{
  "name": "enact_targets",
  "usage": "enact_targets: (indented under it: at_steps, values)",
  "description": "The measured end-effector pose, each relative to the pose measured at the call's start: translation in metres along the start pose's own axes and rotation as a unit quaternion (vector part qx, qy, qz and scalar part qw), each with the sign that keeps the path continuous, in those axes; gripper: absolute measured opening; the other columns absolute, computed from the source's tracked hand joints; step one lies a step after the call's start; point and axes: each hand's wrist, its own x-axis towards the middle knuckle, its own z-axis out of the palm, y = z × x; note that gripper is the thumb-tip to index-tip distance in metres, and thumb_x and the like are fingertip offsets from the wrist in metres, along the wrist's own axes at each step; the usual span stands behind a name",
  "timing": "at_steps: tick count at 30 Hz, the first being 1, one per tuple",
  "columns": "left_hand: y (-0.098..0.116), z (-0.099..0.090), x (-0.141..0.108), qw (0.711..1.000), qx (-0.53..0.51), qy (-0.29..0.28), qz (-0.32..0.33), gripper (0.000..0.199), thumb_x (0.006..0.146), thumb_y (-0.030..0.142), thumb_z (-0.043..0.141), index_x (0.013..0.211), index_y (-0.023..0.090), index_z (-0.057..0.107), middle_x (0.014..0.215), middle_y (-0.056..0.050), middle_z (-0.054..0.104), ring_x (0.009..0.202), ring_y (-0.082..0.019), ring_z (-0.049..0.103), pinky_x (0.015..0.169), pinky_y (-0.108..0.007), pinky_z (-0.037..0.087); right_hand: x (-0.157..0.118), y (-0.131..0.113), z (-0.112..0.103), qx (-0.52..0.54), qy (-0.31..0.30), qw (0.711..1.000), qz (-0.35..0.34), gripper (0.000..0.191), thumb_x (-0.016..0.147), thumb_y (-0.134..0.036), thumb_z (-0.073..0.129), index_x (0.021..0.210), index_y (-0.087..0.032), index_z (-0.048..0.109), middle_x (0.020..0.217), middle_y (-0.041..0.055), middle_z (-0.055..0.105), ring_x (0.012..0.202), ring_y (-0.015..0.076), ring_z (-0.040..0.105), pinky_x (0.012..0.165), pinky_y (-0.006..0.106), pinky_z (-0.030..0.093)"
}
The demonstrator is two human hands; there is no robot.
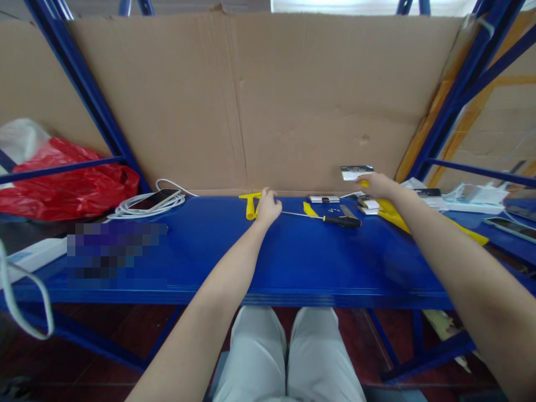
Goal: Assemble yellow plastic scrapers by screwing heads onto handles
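My left hand (268,207) is at the back of the blue table, its fingers curled against a yellow T-shaped plastic piece (250,206). My right hand (382,186) is raised at the right, closed on a small black-and-white packet (355,172); a bit of yellow shows at its fingertips, too small to name. Between the hands lies a screwdriver (342,221) with a black handle, its shaft pointing toward my left hand. Behind it are a curved yellow piece (310,209), a flat metal blade (347,211) and several tiny parts (334,210), perhaps screws.
A packet (324,199) lies by the cardboard wall (243,100). Under my right forearm is yellow material (393,215). Coiled white cable (125,209), a phone (154,199) and a red bag (71,173) occupy the left; a power strip (473,206) and another phone (511,228) the right.
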Motion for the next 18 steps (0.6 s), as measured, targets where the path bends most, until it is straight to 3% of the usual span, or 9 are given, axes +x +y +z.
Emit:
enact_targets:
  at_steps: [3,5,9,14,18]
  values:
    - [-0.003,0.000,-0.002,1.000,0.027,-0.012,-0.003,0.022,0.076,0.003,0.055,0.088,0.020,0.061,0.134,-0.011,0.052,0.130,-0.024,0.048,0.110,-0.035,0.038,-0.003,0.027,-0.004,-0.060,-0.095,0.991,0.068,0.043,0.081,-0.004,0.052,0.122,-0.007,0.066,0.107,0.0187,0.070,0.079,0.0191,0.064,0.075,0.029,0.044]
    - [-0.003,0.001,-0.002,0.999,0.032,-0.011,0.000,0.022,0.076,0.002,0.054,0.089,0.019,0.061,0.134,-0.012,0.052,0.130,-0.024,0.048,0.110,-0.035,0.037,-0.008,0.040,0.000,-0.076,-0.121,0.986,0.090,0.043,0.081,-0.001,0.050,0.121,-0.005,0.066,0.109,0.0209,0.068,0.074,0.0171,0.062,0.073,0.028,0.043]
    - [-0.002,0.002,-0.001,0.999,0.035,-0.015,0.010,0.025,0.075,0.001,0.054,0.089,0.020,0.061,0.137,-0.011,0.051,0.130,-0.024,0.049,0.110,-0.036,0.037,-0.018,0.055,0.016,-0.066,-0.170,0.977,0.108,0.049,0.079,0.004,0.046,0.123,-0.004,0.065,0.094,0.0193,0.071,0.062,0.0158,0.057,0.065,0.027,0.041]
    - [0.001,0.001,-0.003,0.998,0.045,-0.032,0.022,0.022,0.076,0.003,0.054,0.087,0.020,0.062,0.140,-0.011,0.048,0.129,-0.025,0.050,0.108,-0.036,0.039,-0.020,0.061,0.030,-0.067,-0.135,0.984,0.091,0.043,0.080,0.001,0.049,0.117,-0.007,0.070,0.108,0.0211,0.068,0.079,0.0193,0.061,0.075,0.027,0.041]
    - [0.003,0.001,-0.005,0.998,0.044,-0.041,0.028,0.024,0.075,0.003,0.055,0.088,0.021,0.062,0.140,-0.010,0.049,0.129,-0.025,0.050,0.107,-0.038,0.040,-0.017,0.061,0.034,-0.080,-0.145,0.980,0.113,0.049,0.080,0.001,0.046,0.122,-0.012,0.068,0.119,0.0212,0.065,0.095,0.0226,0.063,0.079,0.029,0.042]
